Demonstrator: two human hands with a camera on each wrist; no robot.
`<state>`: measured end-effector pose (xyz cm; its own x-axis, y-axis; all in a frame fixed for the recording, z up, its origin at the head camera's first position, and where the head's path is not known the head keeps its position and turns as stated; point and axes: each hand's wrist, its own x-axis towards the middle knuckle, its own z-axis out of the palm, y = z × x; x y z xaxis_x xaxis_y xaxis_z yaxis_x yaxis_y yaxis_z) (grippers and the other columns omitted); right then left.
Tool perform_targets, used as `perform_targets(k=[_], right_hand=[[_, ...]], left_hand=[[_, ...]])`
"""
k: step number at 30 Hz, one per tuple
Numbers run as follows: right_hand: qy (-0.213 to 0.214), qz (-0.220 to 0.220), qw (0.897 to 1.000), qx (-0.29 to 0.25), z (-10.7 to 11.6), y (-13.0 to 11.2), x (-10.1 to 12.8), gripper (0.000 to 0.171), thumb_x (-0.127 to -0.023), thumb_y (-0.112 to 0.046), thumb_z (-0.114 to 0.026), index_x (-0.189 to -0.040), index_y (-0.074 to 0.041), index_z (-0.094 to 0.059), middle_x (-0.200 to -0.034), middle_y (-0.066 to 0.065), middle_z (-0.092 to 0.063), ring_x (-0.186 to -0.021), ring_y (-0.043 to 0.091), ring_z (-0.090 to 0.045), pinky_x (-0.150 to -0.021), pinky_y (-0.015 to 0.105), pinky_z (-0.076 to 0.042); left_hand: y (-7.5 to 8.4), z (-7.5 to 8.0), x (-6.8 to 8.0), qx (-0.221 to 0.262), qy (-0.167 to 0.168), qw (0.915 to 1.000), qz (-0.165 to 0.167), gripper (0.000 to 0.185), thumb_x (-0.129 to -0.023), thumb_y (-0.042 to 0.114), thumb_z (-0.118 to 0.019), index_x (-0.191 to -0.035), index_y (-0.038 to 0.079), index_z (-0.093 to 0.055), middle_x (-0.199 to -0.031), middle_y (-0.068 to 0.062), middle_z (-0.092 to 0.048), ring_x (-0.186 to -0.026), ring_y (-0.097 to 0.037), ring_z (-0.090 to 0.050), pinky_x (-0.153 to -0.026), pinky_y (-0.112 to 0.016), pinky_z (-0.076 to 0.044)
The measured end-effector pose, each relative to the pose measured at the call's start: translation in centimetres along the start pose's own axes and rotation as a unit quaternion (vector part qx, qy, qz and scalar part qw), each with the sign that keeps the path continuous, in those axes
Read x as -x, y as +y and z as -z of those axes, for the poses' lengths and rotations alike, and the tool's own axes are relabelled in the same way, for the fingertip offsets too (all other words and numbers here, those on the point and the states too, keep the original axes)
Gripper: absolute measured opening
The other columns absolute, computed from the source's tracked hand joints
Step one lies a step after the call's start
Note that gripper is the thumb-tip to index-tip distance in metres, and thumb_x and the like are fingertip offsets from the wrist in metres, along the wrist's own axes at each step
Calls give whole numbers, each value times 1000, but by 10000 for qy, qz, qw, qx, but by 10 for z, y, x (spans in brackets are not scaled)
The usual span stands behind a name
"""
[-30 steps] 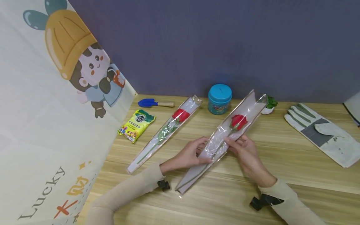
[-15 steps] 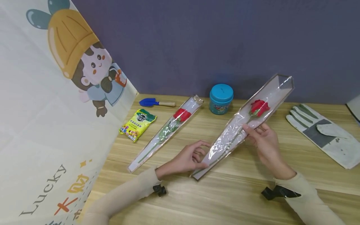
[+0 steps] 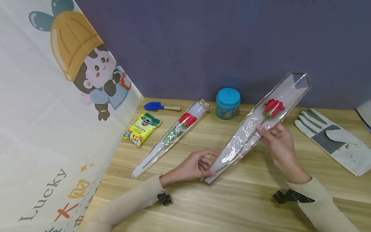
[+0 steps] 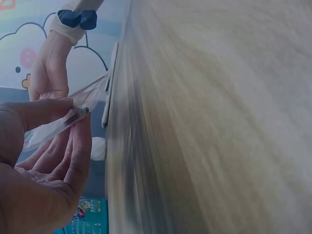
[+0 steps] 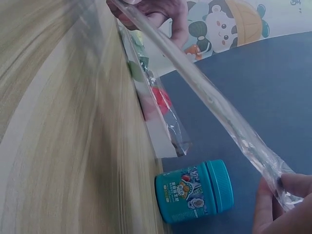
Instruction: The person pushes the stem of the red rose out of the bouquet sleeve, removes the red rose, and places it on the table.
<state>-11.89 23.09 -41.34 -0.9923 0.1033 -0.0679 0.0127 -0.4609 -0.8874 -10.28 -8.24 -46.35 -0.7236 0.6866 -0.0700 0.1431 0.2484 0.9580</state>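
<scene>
A red rose (image 3: 273, 107) in a long clear plastic sleeve (image 3: 246, 135) is held slanted above the wooden table (image 3: 232, 206), bloom end up and to the right. My right hand (image 3: 272, 132) grips the sleeve just below the bloom. My left hand (image 3: 207, 167) pinches the sleeve's narrow lower tip; in the left wrist view the thumb and fingers (image 4: 73, 146) close on that tip (image 4: 75, 114). In the right wrist view the sleeve (image 5: 219, 112) runs diagonally to my right hand's fingertips (image 5: 285, 187). A second wrapped rose (image 3: 174, 133) lies flat on the table to the left.
A teal jar (image 3: 227, 103) stands at the back by the purple wall. A blue trowel (image 3: 160, 106) and a yellow packet (image 3: 141, 129) lie at the left. A grey-white work glove (image 3: 333, 138) lies at the right. A cartoon banner (image 3: 58, 112) borders the left side.
The wrapped rose has risen off the table and moved up and to the right with my right hand. My left hand has slid down the sleeve to its lower tip.
</scene>
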Motion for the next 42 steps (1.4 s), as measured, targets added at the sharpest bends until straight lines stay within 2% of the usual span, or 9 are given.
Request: perform_targets(k=[4, 10, 20, 29, 33, 39, 42], right_hand=[[-4, 47, 9999, 126, 0, 1, 1, 35, -95, 1, -72, -125, -15, -67, -101, -3, -82, -87, 6, -77, -80, 21, -63], [-99, 168, 9996, 226, -1, 1, 1, 41, -95, 0, -72, -132, -15, -65, -103, -3, -82, -88, 6, -77, -80, 21, -63], [-49, 295, 9987, 423, -3, 5, 1, 35, -95, 2, -72, -126, -14, -66, -98, -3, -81, -85, 7, -76, -72, 21, -64], [-10, 343, 9977, 584, -3, 8, 4, 34, -95, 0, -72, -125, -13, -64, -99, -5, -81, -85, 5, -75, -71, 19, -63], [31, 360, 9974, 629, -3, 10, 5, 30, -95, 0, -72, -121, -12, -64, -99, -5, -81, -84, 5, -75, -71, 19, -63], [140, 413, 9955, 842, -6, 14, 8, 25, -96, -2, -72, -117, -11, -64, -97, -8, -81, -83, 2, -74, -71, 18, -62], [118, 419, 9937, 1035, -8, 17, 10, 24, -95, -3, -73, -116, -11, -63, -95, -10, -81, -84, 0, -74, -72, 17, -62]], left_hand=[[0, -1, 1, -145, -39, 9999, -10, 59, -85, -2, -81, -139, 8, -58, -99, -13, -75, -80, 0, -65, -76, -19, -62], [-1, -2, 0, -120, -94, 9999, -54, 59, -87, -4, -79, -140, 6, -57, -99, -16, -72, -79, 1, -62, -75, -18, -60], [0, -3, 1, -225, -122, 9996, -99, 54, -86, -6, -79, -135, 4, -58, -101, -17, -72, -79, 1, -63, -75, -19, -60], [-1, -7, 4, -486, 167, 9987, -47, 46, -86, -5, -78, -127, 7, -62, -112, -12, -74, -88, 0, -66, -84, -21, -61], [-2, -9, 4, -517, 243, 9983, -84, 43, -87, -6, -77, -125, 9, -63, -113, -11, -73, -91, -5, -67, -84, -21, -60], [-2, -10, 3, -452, 257, 9986, -128, 43, -87, -7, -75, -126, 7, -64, -114, -12, -74, -92, -19, -72, -82, -21, -61], [-2, -11, 3, -397, 277, 9988, -114, 43, -87, -7, -74, -126, 8, -65, -117, -11, -73, -93, -20, -72, -82, -21, -61]])
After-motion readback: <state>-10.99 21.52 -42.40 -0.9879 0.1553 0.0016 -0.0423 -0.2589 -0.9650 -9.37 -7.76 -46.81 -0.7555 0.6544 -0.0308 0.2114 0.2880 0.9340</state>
